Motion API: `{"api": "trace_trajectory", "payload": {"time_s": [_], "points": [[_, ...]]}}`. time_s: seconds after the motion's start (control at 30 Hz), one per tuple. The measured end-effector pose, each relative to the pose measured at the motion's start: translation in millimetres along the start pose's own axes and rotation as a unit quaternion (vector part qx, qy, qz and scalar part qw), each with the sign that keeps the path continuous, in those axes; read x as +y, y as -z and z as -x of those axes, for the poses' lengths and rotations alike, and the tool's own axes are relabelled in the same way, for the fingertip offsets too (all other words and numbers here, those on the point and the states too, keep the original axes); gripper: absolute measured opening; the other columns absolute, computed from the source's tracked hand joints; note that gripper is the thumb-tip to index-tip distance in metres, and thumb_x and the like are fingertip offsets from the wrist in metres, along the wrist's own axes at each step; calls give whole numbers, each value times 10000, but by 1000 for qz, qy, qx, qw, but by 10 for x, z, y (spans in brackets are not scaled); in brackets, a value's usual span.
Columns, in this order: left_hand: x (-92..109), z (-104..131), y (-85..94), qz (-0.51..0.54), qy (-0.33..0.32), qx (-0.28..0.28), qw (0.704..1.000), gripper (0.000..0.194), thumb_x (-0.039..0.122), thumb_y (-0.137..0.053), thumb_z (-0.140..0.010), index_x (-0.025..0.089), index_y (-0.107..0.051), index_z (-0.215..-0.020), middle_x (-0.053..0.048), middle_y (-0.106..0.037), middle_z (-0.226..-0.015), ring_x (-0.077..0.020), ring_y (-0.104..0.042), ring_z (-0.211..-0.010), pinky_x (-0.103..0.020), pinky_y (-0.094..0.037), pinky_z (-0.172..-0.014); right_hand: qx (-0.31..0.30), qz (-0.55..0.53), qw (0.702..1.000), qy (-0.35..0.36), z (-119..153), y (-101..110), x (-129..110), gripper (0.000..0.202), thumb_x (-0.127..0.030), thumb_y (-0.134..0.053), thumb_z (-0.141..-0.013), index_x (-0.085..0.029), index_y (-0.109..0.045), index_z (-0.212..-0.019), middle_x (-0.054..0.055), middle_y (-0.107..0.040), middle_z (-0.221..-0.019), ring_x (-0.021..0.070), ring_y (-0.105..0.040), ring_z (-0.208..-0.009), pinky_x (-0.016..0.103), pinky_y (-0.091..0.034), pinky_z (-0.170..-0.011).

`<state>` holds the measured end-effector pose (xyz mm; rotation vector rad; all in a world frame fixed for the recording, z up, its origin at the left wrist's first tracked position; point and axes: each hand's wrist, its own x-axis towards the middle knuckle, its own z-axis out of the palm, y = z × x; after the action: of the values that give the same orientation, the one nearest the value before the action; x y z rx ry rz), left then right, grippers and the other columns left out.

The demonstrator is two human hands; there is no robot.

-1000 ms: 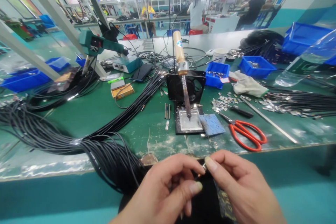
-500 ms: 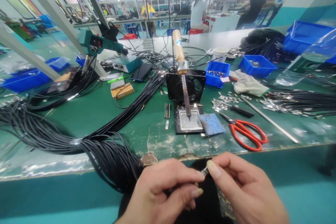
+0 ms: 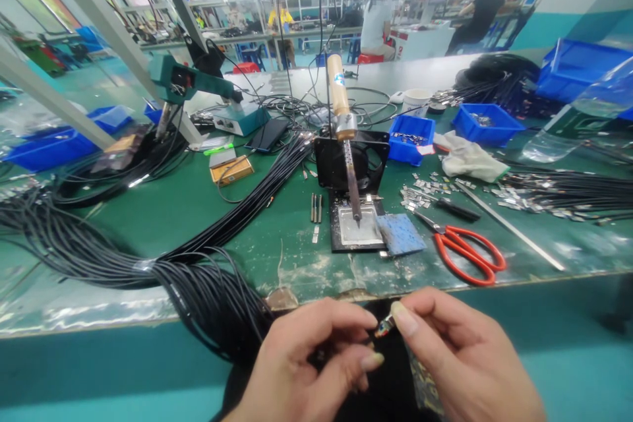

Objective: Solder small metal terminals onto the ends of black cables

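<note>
My right hand (image 3: pixel 459 356) pinches a small metal connector (image 3: pixel 384 326) between thumb and forefinger. Tiny coloured wire ends show at the connector's lower left end. Just to the left, my left hand (image 3: pixel 316 359) has its thumb and forefinger spread, the forefinger tip close beside the connector. The other left fingers curl underneath, partly hidden. Both hands are above my lap, in front of the bench edge. Beyond them, a soldering iron (image 3: pixel 351 171) with a wooden handle points down at a white tray (image 3: pixel 353 231) on a black stand, and a blue sponge (image 3: pixel 401 235) lies alongside.
Red-handled scissors (image 3: pixel 469 254) lie near the right front edge. A thick bundle of black cables (image 3: pixel 208 290) hangs over the edge at left. Loose metal connector pieces (image 3: pixel 420 192), a white glove (image 3: pixel 469 157) and a small blue bin (image 3: pixel 410 138) are farther back.
My left forefinger has drawn back from the connector and lifted away from the thumb, uncovering the coloured wire ends. My right hand keeps its pinch almost in place.
</note>
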<state>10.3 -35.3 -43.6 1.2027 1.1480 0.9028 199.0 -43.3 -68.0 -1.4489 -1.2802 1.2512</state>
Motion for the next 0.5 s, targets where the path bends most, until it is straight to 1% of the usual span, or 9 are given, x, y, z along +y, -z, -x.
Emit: {"api": "trace_trajectory", "payload": {"time_s": [0.1, 0.2, 0.27, 0.33, 0.4, 0.5], "points": [[-15, -7, 14, -6, 9, 1, 1000, 153, 281, -840, -825, 214, -776, -946, -6, -722, -766, -130, -676, -585, -232, -571, -593, 3, 4, 1000, 0, 4, 13, 19, 387, -550, -615, -951, -221, -730, -782, 29, -691, -673, 161, -640, -601, 210, -508, -529], [-33, -33, 46, -44, -15, -20, 999, 152, 298, -834, -835, 209, -774, -943, -22, -745, -773, -153, -684, -631, -253, -576, -635, 4, 7, 1000, 2, 18, 8, 4, 386, -554, -625, -940, -223, -738, -778, 33, -702, -683, 162, -638, -596, 209, -499, -509], [-36, -58, 69, -78, -35, -42, 995, 150, 312, -824, -847, 209, -783, -947, -31, -753, -780, -165, -683, -661, -264, -573, -654, 21, 2, 1000, -9, 34, -15, -28, 385, -563, -650, -914, -223, -738, -757, 29, -695, -670, 158, -614, -575, 214, -485, -492], [-29, -84, 86, -108, -42, -55, 992, 147, 329, -802, -868, 211, -794, -957, -37, -754, -782, -173, -677, -677, -267, -560, -656, 51, -7, 998, -26, 53, -45, -66, 382, -571, -675, -885, -225, -732, -734, 22, -682, -660, 153, -589, -562, 219, -473, -489], [-15, -103, 95, -131, -43, -57, 989, 144, 342, -778, -889, 215, -805, -950, -45, -754, -796, -181, -671, -698, -272, -546, -658, 73, -13, 997, -35, 71, -71, -98, 378, -573, -690, -867, -228, -727, -717, 16, -662, -646, 151, -565, -554, 225, -468, -491], [0, -106, 98, -140, -53, -61, 987, 124, 337, -764, -901, 224, -812, -918, -46, -756, -818, -188, -669, -729, -277, -531, -676, 83, -16, 996, -33, 90, -92, -114, 373, -574, -711, -848, -229, -731, -706, 15, -643, -627, 143, -528, -539, 228, -459, -479]]}}
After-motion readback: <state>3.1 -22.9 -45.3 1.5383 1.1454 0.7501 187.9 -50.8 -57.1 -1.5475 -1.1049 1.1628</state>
